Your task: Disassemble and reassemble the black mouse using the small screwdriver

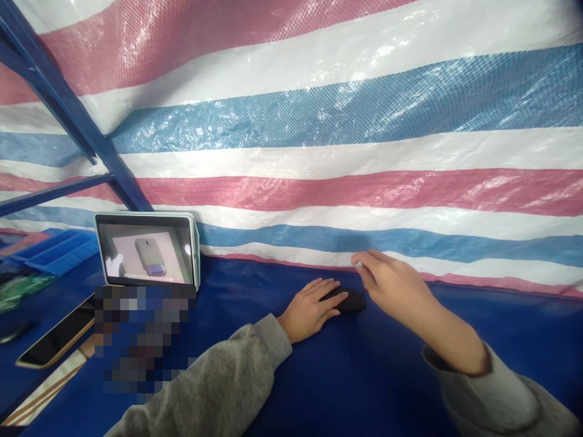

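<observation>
A propped tablet (146, 250), a phone (59, 331) and a blue tray (68, 252) occupy the left; striped sheeting (319, 121) bounds the rear. The black object (354, 301), low and rounded, lies on the bench (355, 382) near its back edge, the left hand (314, 309) covering part, fingers spread. Beside it, the right hand (394, 288) has fingers curled nearly together; contents cannot be determined. Bench surface extends between the forearms.
</observation>
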`<state>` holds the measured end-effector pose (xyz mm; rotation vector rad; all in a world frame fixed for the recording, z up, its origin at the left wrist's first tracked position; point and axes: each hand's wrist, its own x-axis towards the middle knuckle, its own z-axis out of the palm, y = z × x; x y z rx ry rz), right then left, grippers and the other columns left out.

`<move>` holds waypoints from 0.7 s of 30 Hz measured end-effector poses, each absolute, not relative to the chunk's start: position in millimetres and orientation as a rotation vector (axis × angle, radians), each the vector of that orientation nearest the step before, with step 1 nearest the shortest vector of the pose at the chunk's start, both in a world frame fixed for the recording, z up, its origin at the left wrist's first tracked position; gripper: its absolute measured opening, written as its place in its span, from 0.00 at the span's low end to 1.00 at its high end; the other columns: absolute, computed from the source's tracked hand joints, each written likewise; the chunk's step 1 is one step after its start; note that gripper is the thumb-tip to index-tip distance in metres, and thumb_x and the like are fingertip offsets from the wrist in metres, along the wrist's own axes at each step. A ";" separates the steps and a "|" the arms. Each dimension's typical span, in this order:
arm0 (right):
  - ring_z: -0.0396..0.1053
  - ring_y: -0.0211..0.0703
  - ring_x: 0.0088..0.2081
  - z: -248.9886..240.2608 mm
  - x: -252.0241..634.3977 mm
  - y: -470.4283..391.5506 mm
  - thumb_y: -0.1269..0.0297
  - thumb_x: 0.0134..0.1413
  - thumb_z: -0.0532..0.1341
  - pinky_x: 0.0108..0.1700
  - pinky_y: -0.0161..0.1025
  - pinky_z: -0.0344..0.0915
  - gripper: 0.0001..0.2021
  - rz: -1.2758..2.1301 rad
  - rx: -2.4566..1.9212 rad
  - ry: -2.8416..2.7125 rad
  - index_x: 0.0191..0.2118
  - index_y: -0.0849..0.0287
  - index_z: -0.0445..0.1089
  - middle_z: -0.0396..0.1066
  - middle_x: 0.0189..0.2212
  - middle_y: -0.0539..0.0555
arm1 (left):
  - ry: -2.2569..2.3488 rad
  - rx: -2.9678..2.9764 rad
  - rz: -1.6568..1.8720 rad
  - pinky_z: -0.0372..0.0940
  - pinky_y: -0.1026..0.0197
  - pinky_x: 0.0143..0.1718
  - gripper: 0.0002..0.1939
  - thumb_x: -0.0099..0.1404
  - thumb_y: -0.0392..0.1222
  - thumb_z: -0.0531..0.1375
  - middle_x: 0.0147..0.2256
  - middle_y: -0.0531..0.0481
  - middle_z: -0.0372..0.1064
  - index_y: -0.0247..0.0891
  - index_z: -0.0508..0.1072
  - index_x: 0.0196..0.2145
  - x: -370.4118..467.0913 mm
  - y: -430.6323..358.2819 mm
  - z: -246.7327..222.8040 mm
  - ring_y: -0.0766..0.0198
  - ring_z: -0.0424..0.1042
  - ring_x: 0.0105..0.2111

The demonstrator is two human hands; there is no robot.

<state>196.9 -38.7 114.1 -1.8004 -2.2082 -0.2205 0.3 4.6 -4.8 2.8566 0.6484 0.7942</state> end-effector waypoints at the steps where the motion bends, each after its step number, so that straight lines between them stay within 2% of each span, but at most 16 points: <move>1: 0.68 0.41 0.29 114.3 196.9 -38.7 0.70 0.60 0.48 0.28 0.38 0.51 0.13 -0.219 -1.796 -2.215 0.43 0.56 0.69 0.71 0.36 0.53 | 0.653 2.858 0.794 0.55 0.48 0.64 0.21 0.74 0.48 0.49 0.62 0.45 0.60 0.43 0.62 0.61 0.3 4.6 -4.9 0.58 0.57 0.63; 4: 0.69 0.40 0.29 114.8 196.9 -39.1 0.73 0.56 0.50 0.29 0.38 0.52 0.14 -0.234 -1.793 -2.225 0.43 0.56 0.69 0.72 0.38 0.54 | 0.660 2.863 0.798 0.55 0.49 0.65 0.20 0.74 0.48 0.49 0.61 0.45 0.60 0.43 0.62 0.61 0.4 4.6 -5.1 0.58 0.57 0.63; 8: 0.69 0.41 0.29 115.1 196.9 -39.2 0.70 0.59 0.49 0.28 0.37 0.52 0.13 -0.219 -1.815 -2.213 0.43 0.56 0.69 0.72 0.36 0.53 | 0.655 2.867 0.793 0.55 0.49 0.64 0.21 0.74 0.48 0.49 0.61 0.45 0.60 0.43 0.62 0.61 0.9 4.5 -4.9 0.58 0.58 0.63; 12: 0.69 0.41 0.30 115.6 196.3 -39.5 0.73 0.55 0.51 0.29 0.37 0.53 0.14 -0.220 -1.811 -2.230 0.44 0.57 0.69 0.72 0.38 0.53 | 0.658 2.865 0.789 0.54 0.50 0.65 0.21 0.74 0.48 0.49 0.61 0.45 0.60 0.42 0.62 0.61 1.2 4.3 -4.1 0.59 0.57 0.63; 17: 0.69 0.41 0.29 115.2 196.0 -39.2 0.69 0.60 0.49 0.28 0.38 0.53 0.13 -0.219 -1.805 -2.209 0.44 0.56 0.70 0.72 0.37 0.54 | 0.652 2.868 0.784 0.55 0.49 0.64 0.21 0.74 0.47 0.49 0.62 0.45 0.60 0.43 0.62 0.61 0.7 4.4 -3.8 0.58 0.57 0.63; 21: 0.69 0.40 0.29 114.2 196.2 -38.9 0.72 0.55 0.51 0.28 0.38 0.54 0.14 -0.243 -1.803 -2.214 0.44 0.56 0.70 0.72 0.39 0.54 | 0.647 2.861 0.795 0.55 0.48 0.64 0.21 0.74 0.47 0.49 0.61 0.45 0.60 0.43 0.62 0.61 0.6 4.5 -4.0 0.58 0.58 0.63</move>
